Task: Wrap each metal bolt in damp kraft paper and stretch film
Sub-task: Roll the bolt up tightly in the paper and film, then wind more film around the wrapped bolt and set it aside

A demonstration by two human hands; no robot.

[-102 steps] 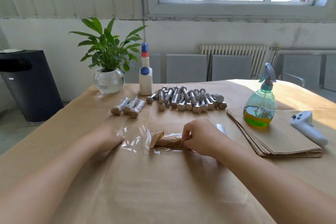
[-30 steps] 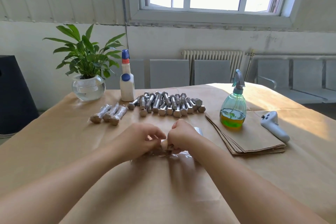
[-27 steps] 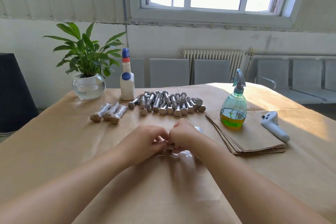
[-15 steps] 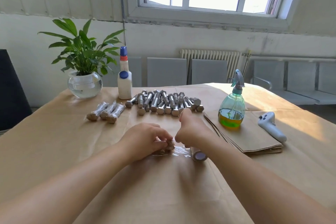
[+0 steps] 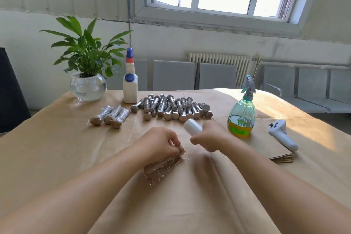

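Observation:
My left hand [image 5: 161,143] pinches the far end of a bolt wrapped in kraft paper and clear film [image 5: 161,167], which lies on the paper-covered table [image 5: 57,148]. A thin strand of film runs from it toward my right hand [image 5: 209,137], which grips the white stretch film roll [image 5: 191,126] lifted off the table. Several bare metal bolts [image 5: 171,109] lie in a row behind my hands. Three wrapped bolts [image 5: 110,116] lie to their left.
A green spray bottle [image 5: 242,116] stands on a stack of kraft paper sheets [image 5: 275,150], with a white controller [image 5: 283,137] beside it. A white glue bottle [image 5: 130,81] and a potted plant [image 5: 87,74] stand at the back left.
My right hand picked the film roll up off the table and lifted it away to the right. My left hand stayed on the wrapped bolt, which now lies slanted toward me.

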